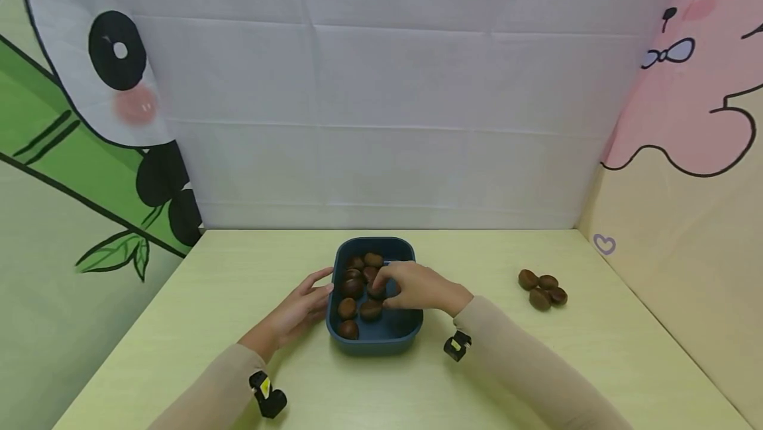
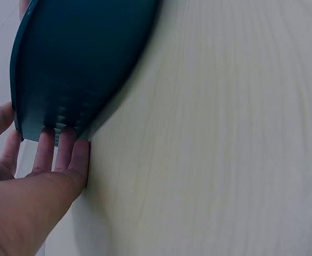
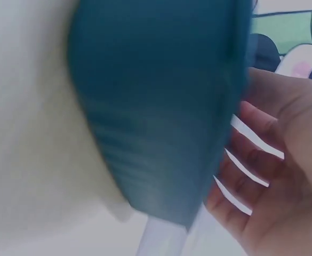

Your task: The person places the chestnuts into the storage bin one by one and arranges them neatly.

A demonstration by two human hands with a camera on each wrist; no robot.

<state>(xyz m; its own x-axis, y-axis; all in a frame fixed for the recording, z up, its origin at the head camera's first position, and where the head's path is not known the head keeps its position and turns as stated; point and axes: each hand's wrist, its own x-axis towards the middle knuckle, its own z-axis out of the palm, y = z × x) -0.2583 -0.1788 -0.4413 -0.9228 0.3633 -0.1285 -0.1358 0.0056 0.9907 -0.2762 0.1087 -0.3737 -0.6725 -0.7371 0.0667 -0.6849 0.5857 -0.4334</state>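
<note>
A dark blue rectangular bin [image 1: 374, 348] stands on the table with several brown chestnuts [image 1: 352, 288] inside, mostly along its left half. My right hand [image 1: 417, 286] reaches over the right rim, thumb and index finger bent round a chestnut [image 1: 377, 291] near the bin's middle. In the right wrist view the bin's side wall [image 3: 156, 106] hides those fingertips. My left hand [image 1: 301, 307] rests against the bin's left side. The left wrist view has its fingers [image 2: 65, 152] extended with the tips at the outer wall, the thumb close to the rim.
Several more chestnuts [image 1: 541, 289] lie in a small cluster at the right of the pale wooden table [image 1: 477, 251]. A white cloth [image 1: 387, 118] hangs behind the table's far edge. Painted walls [image 1: 673, 218] flank both sides.
</note>
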